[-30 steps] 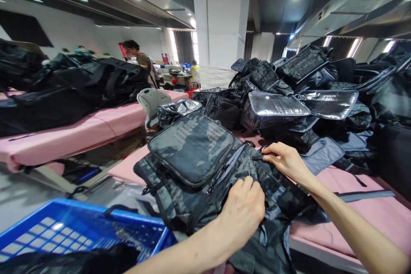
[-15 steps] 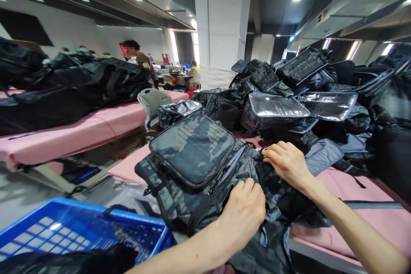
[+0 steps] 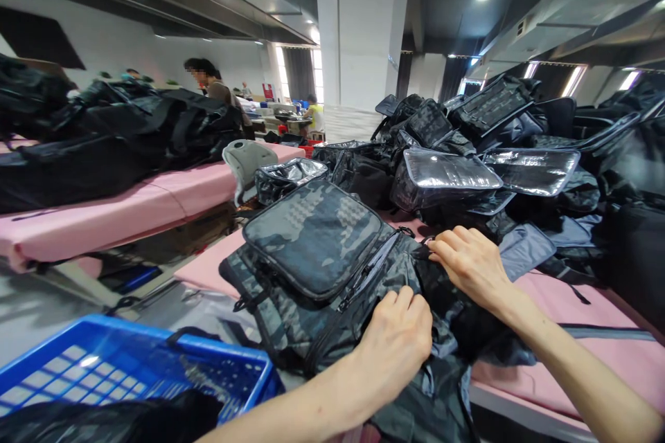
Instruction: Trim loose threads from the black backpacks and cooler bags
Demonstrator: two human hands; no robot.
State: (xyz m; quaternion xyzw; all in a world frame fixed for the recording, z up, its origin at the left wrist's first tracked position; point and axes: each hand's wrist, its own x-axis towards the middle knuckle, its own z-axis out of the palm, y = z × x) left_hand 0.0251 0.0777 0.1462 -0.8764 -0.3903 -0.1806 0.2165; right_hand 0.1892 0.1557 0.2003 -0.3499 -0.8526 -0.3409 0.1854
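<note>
A dark camouflage bag (image 3: 353, 304) lies on a pink-covered table (image 3: 561, 377), its squared panel (image 3: 314, 239) facing up; take that panel as the centre of the dial. At 3 to 4 o'clock a grey-lined gap (image 3: 375, 264) runs along the panel's side and looks partly open. The cloth beyond it is creased and bunched.

The left hand (image 3: 400, 329), at 4 o'clock, rests on that cloth with its fingers curled down; their tips are hidden, so whether they grip cannot be told. The right hand (image 3: 467, 259), at 3 o'clock, pinches the bag's dark edge between thumb and fingers.

Handling seems partway along: both hands are on the bag, the panel is laid flat, yet the bunched side is not smoothed and the gap is not closed.

At 7 to 8 o'clock a blue basket (image 3: 218, 349) holds dark cloth (image 3: 125, 415). A heap of similar bags (image 3: 447, 176) rises at 2 o'clock, several with silver linings showing. Farther out at 11 o'clock are a grey chair (image 3: 244, 159) and, beyond it, a co-worker (image 3: 217, 88).
</note>
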